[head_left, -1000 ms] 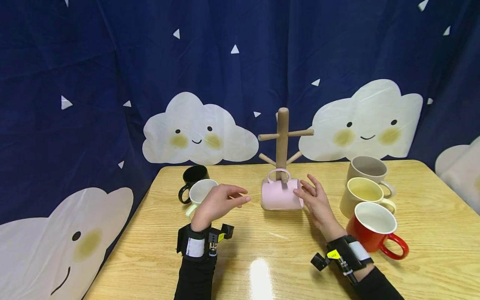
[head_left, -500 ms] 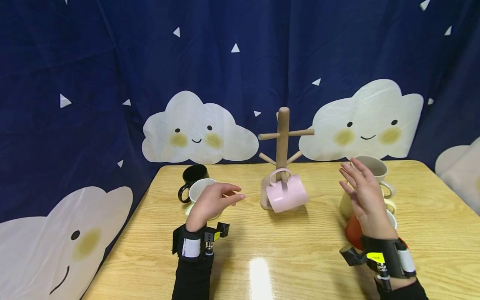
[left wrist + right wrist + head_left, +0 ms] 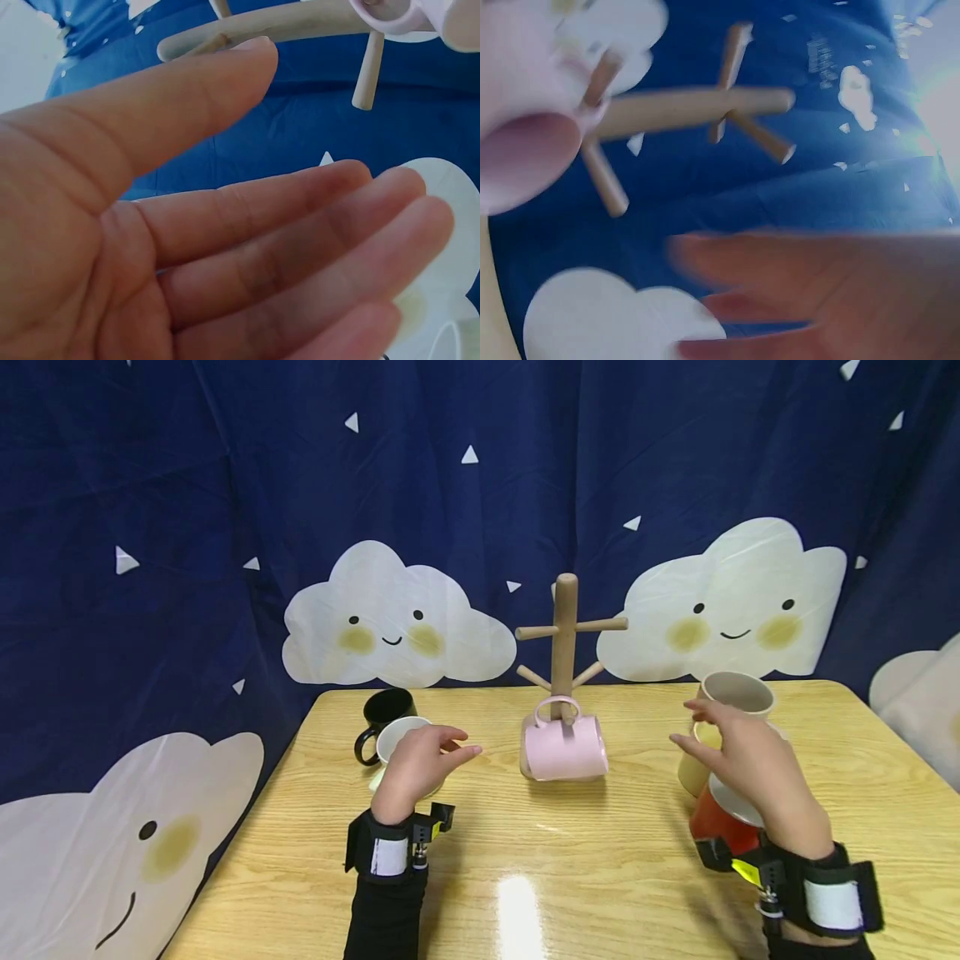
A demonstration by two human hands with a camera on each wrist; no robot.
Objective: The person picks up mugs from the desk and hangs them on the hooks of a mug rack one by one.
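A pink mug [image 3: 566, 750] hangs by its handle from a low front peg of the wooden mug tree [image 3: 566, 647], its body lying sideways. My left hand [image 3: 418, 768] hovers in front of a white mug [image 3: 397, 735] with a pale green handle, fingers relaxed and holding nothing. In the left wrist view its thumb [image 3: 202, 94] is apart from the fingers. On the right, my right hand [image 3: 757, 768] is over the red mug [image 3: 723, 818] and the yellow mug [image 3: 696, 768], partly hiding both. Its fingers are extended with nothing between them.
A black mug [image 3: 390, 706] stands behind the white one at the left. At the back right is a grey-beige mug [image 3: 738, 689]. The wooden table [image 3: 585, 868] ends against a dark blue curtain [image 3: 480, 502] with clouds on it.
My right hand has let go of the pink mug and moved right to the mugs there. The pink mug swung on its peg and hangs nearly level. The left hand drifted slightly left.
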